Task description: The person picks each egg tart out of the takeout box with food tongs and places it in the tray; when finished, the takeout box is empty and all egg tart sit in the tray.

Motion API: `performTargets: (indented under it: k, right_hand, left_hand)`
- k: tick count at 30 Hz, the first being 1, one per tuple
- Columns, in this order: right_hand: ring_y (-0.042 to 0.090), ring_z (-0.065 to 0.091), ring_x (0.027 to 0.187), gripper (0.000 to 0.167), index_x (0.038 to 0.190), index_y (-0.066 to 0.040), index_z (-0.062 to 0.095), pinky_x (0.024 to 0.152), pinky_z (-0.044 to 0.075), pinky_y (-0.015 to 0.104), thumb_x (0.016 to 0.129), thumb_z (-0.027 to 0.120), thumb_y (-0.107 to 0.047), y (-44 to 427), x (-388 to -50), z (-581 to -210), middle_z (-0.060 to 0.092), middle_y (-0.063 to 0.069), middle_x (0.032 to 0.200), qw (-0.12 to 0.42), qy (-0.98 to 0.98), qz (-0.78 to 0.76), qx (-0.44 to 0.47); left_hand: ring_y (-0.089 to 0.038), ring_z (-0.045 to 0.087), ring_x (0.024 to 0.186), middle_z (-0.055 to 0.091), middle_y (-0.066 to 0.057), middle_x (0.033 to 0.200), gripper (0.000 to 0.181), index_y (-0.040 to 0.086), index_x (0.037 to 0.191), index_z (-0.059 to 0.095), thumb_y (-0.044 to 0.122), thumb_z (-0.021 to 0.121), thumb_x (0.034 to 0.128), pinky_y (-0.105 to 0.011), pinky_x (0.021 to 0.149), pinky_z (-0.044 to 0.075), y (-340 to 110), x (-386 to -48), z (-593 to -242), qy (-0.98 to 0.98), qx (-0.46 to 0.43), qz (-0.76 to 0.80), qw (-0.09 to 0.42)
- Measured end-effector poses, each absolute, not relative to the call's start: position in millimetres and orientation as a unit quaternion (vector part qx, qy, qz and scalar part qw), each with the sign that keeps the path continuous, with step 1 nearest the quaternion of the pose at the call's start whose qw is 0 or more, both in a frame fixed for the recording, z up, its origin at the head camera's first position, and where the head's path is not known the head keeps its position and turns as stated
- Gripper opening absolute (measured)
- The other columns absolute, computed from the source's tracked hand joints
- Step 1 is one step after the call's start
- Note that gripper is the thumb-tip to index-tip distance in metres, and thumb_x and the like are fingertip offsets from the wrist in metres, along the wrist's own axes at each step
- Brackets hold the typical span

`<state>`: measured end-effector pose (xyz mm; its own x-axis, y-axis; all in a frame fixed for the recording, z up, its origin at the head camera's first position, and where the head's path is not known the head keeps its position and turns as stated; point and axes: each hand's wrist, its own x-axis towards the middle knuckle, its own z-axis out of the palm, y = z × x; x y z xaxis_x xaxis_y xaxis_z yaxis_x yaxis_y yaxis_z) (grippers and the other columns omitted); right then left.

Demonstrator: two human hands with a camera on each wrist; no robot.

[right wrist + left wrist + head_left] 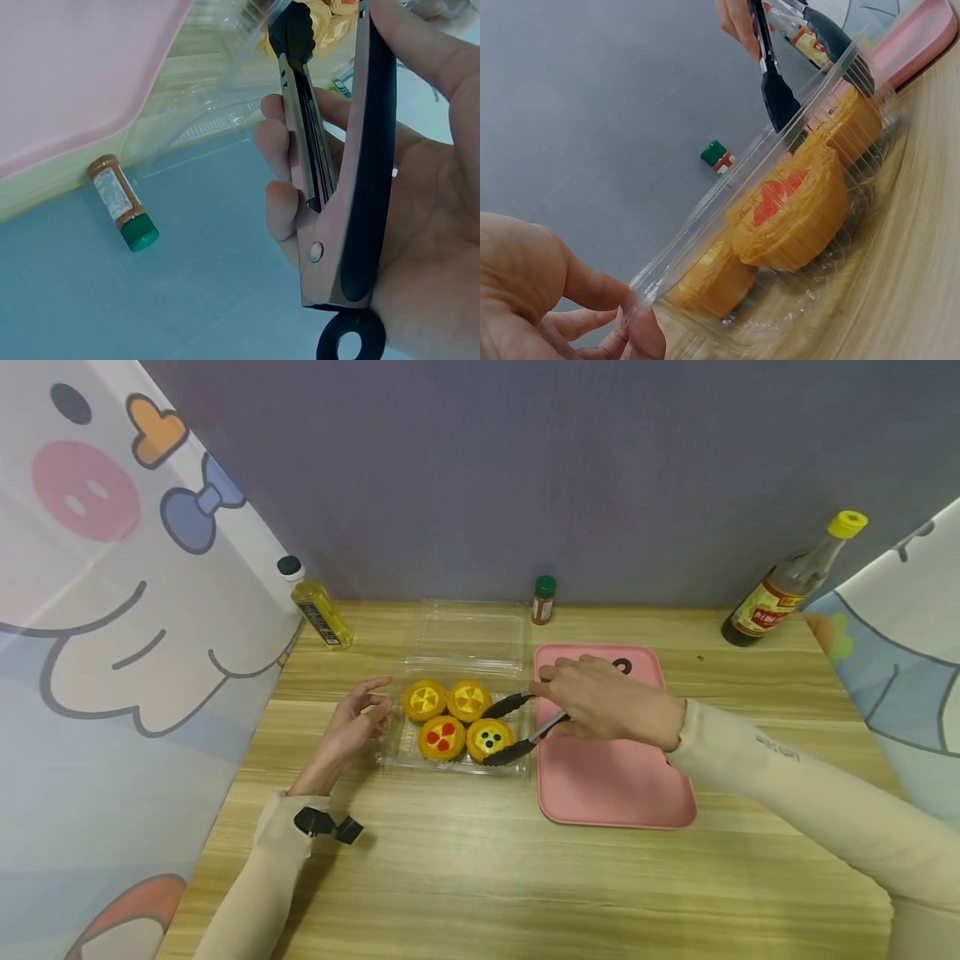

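A clear plastic box (405, 752) with its lid folded back holds several egg tarts: two with yellow pieces, one red-topped tart (442, 738) and one tart with dark berries (490, 741). My left hand (351, 727) pinches the box's left rim between thumb and fingers, plain in the left wrist view. My right hand (600, 697) grips metal tongs (322, 180) with black tips. Those tips are spread at the dark-berry tart, one at its upper right, the other along its lower right; whether they touch it I cannot tell.
Right of the box lies a pink tray (615, 793), partly under my right hand. Toward the back stand an oil bottle (322, 614) at left, a green-capped spice jar (543, 600) in the middle and a yellow-capped sauce bottle (780, 593) at right, before a grey wall (525, 477).
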<state>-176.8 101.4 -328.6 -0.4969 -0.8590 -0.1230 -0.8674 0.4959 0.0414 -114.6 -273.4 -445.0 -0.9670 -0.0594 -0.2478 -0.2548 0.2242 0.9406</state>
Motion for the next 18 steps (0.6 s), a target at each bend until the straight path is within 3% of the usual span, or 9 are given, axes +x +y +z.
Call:
performTargets:
  k: [6, 18]
  right_hand:
    - [0.023, 0.061, 0.086, 0.058, 0.127, -0.009, 0.069, 0.075, 0.055, 0.042, 0.082, 0.09, -0.039, 102.0, -178.0, -330.6, 0.065, 0.003, 0.099, 0.056, 0.867, 0.037, -0.493]
    - [0.02, 0.059, 0.082, 0.059, 0.126, -0.012, 0.07, 0.069, 0.051, 0.036, 0.079, 0.091, -0.042, 109.4, -172.8, -335.0, 0.065, 0.0, 0.096, 0.002, 0.865, 0.021, -0.501]
  left_hand:
    - [-0.009, 0.056, 0.077, 0.053, -0.014, 0.121, 0.052, 0.011, 0.16, 0.038, 0.013, 0.051, 0.11, -0.025, 0.062, 0.052, -273.8, -115.8, -444.8, 0.777, -0.105, 0.615, 0.081]
    - [-0.008, 0.057, 0.076, 0.055, -0.014, 0.119, 0.052, 0.009, 0.16, 0.039, 0.013, 0.052, 0.1097, -0.025, 0.061, 0.052, -273.5, -115.0, -445.4, 0.777, -0.1, 0.616, 0.077]
